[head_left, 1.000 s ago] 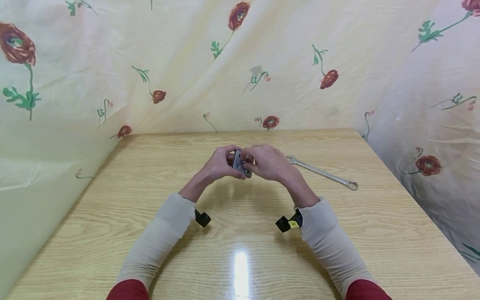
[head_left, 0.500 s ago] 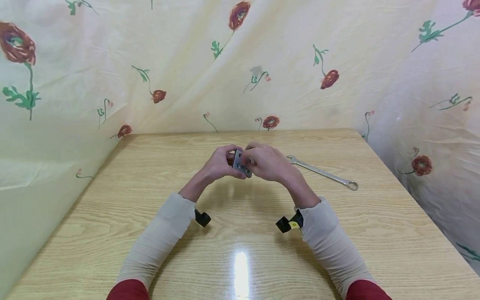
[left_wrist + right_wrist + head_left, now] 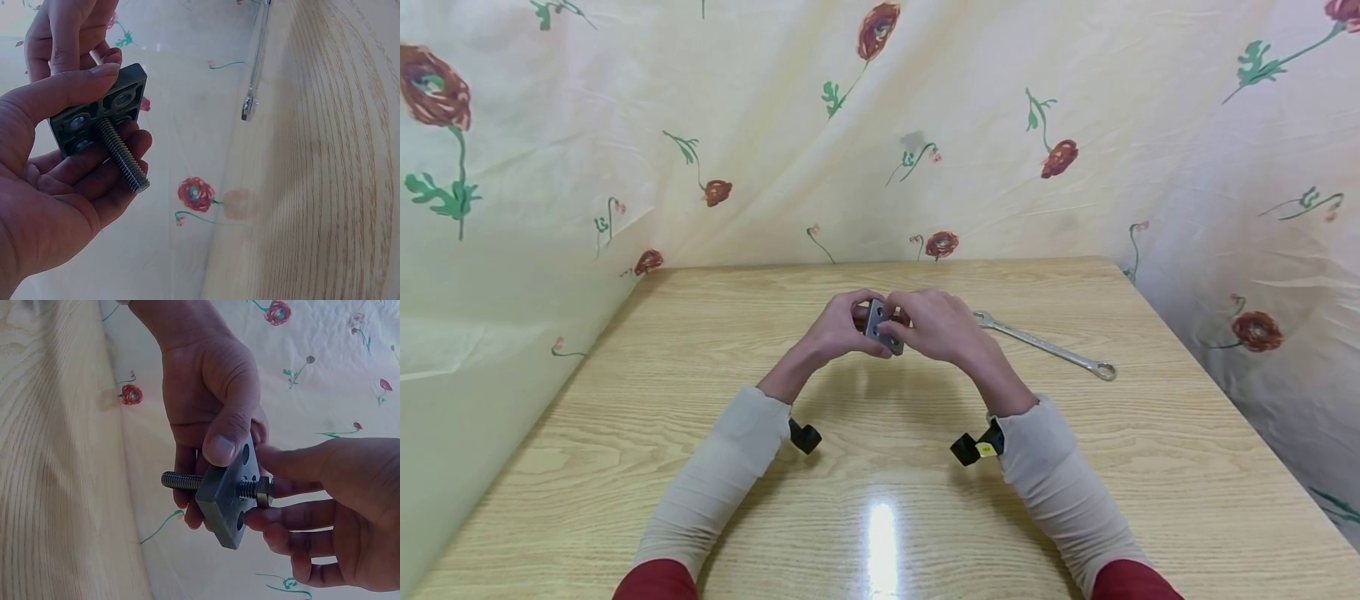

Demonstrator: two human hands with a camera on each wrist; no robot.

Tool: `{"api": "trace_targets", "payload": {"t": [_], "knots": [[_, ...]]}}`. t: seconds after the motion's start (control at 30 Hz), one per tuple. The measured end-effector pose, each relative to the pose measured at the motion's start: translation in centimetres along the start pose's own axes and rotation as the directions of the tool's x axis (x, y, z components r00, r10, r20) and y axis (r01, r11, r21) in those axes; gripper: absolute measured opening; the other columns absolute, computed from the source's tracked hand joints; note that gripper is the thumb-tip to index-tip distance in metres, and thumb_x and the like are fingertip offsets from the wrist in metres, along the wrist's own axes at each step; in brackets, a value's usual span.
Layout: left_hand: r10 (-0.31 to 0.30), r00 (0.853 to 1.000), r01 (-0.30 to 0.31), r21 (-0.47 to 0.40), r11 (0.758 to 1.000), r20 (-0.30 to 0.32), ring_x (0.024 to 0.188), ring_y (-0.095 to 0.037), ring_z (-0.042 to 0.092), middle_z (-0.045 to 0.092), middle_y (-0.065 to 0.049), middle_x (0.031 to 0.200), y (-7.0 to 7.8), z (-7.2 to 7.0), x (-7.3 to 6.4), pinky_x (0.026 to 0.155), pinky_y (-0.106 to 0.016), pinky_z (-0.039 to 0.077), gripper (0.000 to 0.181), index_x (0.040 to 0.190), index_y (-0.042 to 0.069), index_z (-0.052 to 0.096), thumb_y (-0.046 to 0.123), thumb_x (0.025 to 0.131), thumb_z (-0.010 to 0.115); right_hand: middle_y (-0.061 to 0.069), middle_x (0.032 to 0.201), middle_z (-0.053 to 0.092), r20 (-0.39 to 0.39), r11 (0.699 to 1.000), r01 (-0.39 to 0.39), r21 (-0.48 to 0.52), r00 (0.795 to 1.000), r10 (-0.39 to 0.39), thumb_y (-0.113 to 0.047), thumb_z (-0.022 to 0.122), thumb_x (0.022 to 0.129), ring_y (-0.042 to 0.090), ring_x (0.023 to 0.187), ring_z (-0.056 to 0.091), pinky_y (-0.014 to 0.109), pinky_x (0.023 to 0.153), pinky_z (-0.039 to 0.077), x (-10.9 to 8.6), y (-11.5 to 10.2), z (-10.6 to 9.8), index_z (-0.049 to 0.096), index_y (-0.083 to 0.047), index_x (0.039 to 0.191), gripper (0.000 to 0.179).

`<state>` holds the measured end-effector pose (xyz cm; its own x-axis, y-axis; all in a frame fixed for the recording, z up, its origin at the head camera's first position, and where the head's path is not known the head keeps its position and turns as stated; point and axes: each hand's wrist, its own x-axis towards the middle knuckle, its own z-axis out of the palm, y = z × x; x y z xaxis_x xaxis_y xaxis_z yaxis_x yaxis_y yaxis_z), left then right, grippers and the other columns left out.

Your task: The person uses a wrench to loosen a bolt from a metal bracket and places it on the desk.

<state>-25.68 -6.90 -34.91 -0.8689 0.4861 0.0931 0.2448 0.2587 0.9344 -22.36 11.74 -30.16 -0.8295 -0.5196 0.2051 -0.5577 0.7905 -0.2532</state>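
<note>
My left hand [image 3: 838, 327] holds a dark grey metal plate [image 3: 222, 506] with several holes, thumb on one side and fingers underneath. A hex bolt [image 3: 122, 155] runs through the plate's middle, its long threaded end standing out on the ribbed side. On the flat side, the bolt head [image 3: 264, 492] stands off the plate with a short stretch of thread showing. My right hand [image 3: 350, 506] has its thumb and fingers curled around this head. The head view hides most of the bolt behind the right fingers.
A combination wrench [image 3: 1048, 346] lies on the wooden table [image 3: 880, 450] right of the hands. Behind and at the sides hangs a floral cloth [image 3: 775, 125]. A small black wrist camera [image 3: 806, 437] sits at the left wrist, another [image 3: 967, 448] at the right.
The right thumb and fingers have shifted at the bolt head, closing in half a second ago and spread a little wider now. The left hand and plate have stayed in place.
</note>
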Motion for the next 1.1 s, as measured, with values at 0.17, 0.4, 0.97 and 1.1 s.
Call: {"api": "trace_targets", "payload": {"t": [0.17,0.4,0.97,1.1], "knots": [[0.004,1.0,-0.004,-0.004,1.0,0.003,0.095,-0.022,0.07,0.072,-0.02,0.108,-0.15,0.03,0.14,0.084,-0.034,0.057,0.063,0.122,0.008,0.057,0.001,0.066,0.084,0.001,0.087,0.072,-0.018,1.0,0.024,0.0,1.0,-0.024,-0.027,0.066,0.091,0.014,0.072,0.061,0.026,0.06,0.045,-0.02,-0.08,0.13,0.068,-0.015,0.102,0.016],[-0.002,1.0,0.002,-0.012,1.0,0.007,0.093,-0.022,0.071,0.072,-0.021,0.108,-0.08,0.03,0.14,0.084,-0.033,0.057,0.064,0.124,0.006,0.056,0.0,0.067,0.084,0.002,0.095,0.068,-0.029,0.997,0.081,0.012,0.996,-0.081,-0.015,0.068,0.088,0.016,0.077,0.061,0.031,0.065,0.049,-0.18,-0.06,0.07,0.072,-0.016,0.099,0.011],[0.011,1.0,-0.011,-0.028,1.0,0.009,0.091,-0.021,0.071,0.071,-0.022,0.108,-0.12,0.1,0.16,0.083,-0.033,0.057,0.063,0.123,0.007,0.057,-0.001,0.067,0.084,0.005,0.102,0.065,-0.061,0.993,0.12,0.008,0.991,-0.12,-0.008,0.067,0.086,0.019,0.08,0.061,0.033,0.068,0.052,-0.27,-0.11,-0.01,0.072,-0.014,0.095,0.012],[0.007,1.0,-0.007,-0.02,1.0,0.007,0.093,-0.022,0.071,0.071,-0.02,0.109,-0.08,0.07,0.08,0.083,-0.034,0.057,0.064,0.124,0.009,0.057,0.001,0.067,0.084,0.006,0.107,0.066,-0.057,0.999,0.051,0.004,0.997,-0.051,-0.027,0.068,0.089,0.02,0.082,0.063,0.034,0.067,0.051,-0.26,-0.11,-0.11,0.067,-0.014,0.107,0.022]]}}
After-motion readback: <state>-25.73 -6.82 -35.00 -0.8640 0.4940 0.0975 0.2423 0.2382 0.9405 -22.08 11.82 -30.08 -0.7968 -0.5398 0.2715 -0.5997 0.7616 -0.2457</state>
